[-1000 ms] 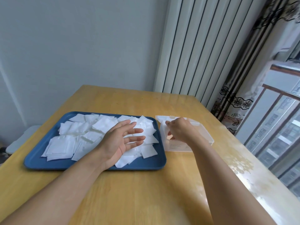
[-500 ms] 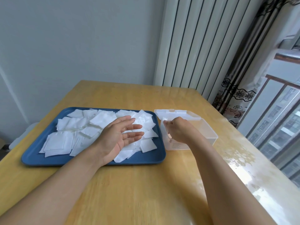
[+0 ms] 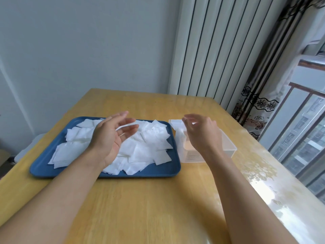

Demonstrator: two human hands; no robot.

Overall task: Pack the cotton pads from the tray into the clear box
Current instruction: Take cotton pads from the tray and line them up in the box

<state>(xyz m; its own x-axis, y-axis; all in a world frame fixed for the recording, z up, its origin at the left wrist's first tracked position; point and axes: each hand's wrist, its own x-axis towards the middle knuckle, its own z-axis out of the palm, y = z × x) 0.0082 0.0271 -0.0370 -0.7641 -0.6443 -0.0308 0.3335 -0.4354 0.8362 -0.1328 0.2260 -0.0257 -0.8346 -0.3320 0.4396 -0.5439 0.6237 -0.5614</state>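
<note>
A blue tray [image 3: 163, 170] lies on the wooden table, heaped with several white square cotton pads [image 3: 146, 148]. Just right of it stands the clear box [image 3: 228, 149], its lid [image 3: 174, 122] hinged open at the far left corner, with white pads showing inside along its left wall. My left hand [image 3: 110, 136] hovers above the tray, palm turned to the right, fingers spread and relaxed, holding nothing. Over the box's left half is my right hand [image 3: 202, 132], raised above the rim with loosely curled fingers; I see no pad in it.
The table [image 3: 158, 208] reaches a grey wall at the back. Behind the box's side are a white ribbed radiator [image 3: 211, 50], a patterned curtain [image 3: 255, 106] and a window with a railing. A grey seat [image 3: 26, 148] shows past the table's left edge.
Both hands have lifted: the left rose off the pads on the tray and turned palm sideways, and the right came up out of the box. The camera tilted slightly.
</note>
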